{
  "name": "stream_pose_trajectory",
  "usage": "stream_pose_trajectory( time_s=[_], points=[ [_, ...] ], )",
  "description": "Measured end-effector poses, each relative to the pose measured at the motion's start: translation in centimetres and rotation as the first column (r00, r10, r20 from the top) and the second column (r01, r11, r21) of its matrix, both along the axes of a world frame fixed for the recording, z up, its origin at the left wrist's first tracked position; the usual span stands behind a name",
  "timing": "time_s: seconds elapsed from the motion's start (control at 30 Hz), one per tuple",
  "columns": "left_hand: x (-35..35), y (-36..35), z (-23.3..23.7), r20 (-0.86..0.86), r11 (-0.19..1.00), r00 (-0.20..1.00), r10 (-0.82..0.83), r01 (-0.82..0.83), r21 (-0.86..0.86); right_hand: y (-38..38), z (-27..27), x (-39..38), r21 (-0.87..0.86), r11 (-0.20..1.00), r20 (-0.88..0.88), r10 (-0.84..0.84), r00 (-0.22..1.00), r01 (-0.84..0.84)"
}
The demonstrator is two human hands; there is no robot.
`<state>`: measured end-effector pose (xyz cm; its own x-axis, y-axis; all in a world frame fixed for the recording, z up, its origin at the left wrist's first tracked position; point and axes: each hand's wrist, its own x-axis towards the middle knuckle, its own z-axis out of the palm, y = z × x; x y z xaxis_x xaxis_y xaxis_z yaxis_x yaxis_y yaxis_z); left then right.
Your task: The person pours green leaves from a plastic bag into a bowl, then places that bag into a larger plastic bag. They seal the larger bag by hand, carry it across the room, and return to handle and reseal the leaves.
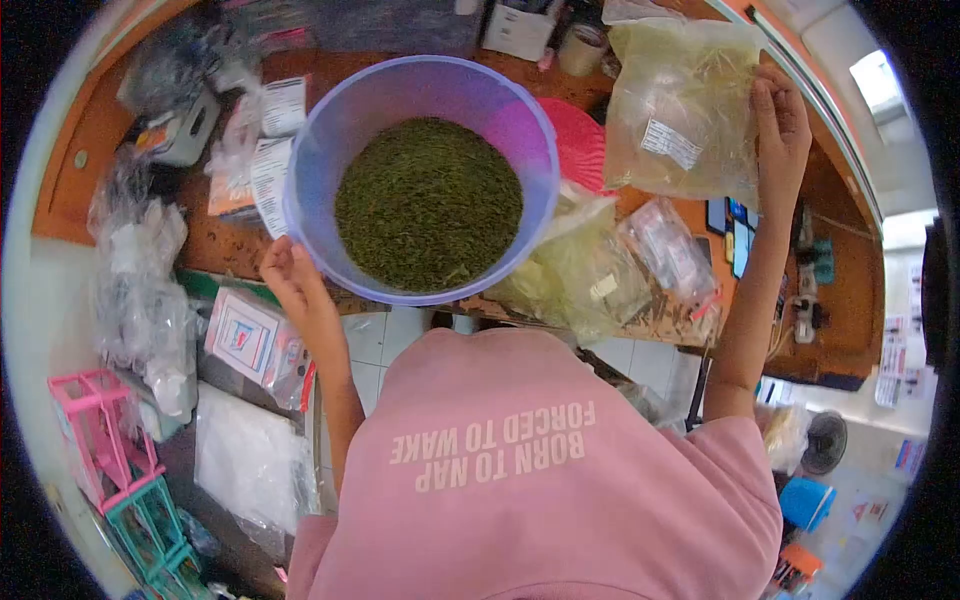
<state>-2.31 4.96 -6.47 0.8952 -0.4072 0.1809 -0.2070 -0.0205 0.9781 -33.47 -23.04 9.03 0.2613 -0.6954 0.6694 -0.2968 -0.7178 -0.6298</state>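
Observation:
A large purple plastic basin [322, 150] holds a heap of dried, shredded green leaves [430, 205]. My left hand [293, 278] grips its near-left rim, fingers bent against the edge. To the right of the basin, a clear plastic bag [690, 95] with a white printed label hangs above the table, with yellowish-green stuff showing inside. My right hand [783, 125] pinches that bag along its right side. A second yellowish plastic bag [575, 265] lies by the basin's near-right side. Part of a red plate-like piece [575, 140] shows behind the basin.
The wooden table [205, 245] carries label sheets [283, 107] at left, a tape roll [582, 50] at the back, and phones [740, 247] and a packet [672, 255] at right. Plastic bags [145, 290] and pink and green racks [105, 430] stand at far left.

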Motion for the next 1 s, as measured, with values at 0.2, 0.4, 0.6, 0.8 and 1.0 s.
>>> stream_pose_trajectory(
  time_s=[0.2,0.4,0.6,0.8,1.0],
  points=[
    [0.5,-1.2,0.1,-0.168,0.999,0.986,-0.016,0.011,-0.034,-0.3,-0.7,-5.3,-0.463,0.886,-0.646,-0.343,0.682,0.007],
    [1.7,-1.9,0.2,-0.303,0.999,0.952,-0.05,0.042,-0.033,5.2,-16.2,-0.9,0.176,0.983,-0.445,0.037,0.895,0.047],
    [4.3,-2.3,0.2,-0.204,0.974,0.968,-0.146,0.177,0.141,9.0,-16.4,5.4,0.861,0.258,0.401,0.186,0.897,-0.438],
    [9.9,-3.0,-2.1,-0.103,0.932,0.983,-0.155,0.18,0.314,6.9,-14.9,12.8,0.729,0.662,0.126,0.125,0.984,-0.177],
    [10.7,-5.3,1.3,-0.087,0.944,0.979,-0.184,0.201,0.261,5.9,-17.0,13.6,0.698,0.661,0.252,0.132,0.959,-0.274]
  ],
)
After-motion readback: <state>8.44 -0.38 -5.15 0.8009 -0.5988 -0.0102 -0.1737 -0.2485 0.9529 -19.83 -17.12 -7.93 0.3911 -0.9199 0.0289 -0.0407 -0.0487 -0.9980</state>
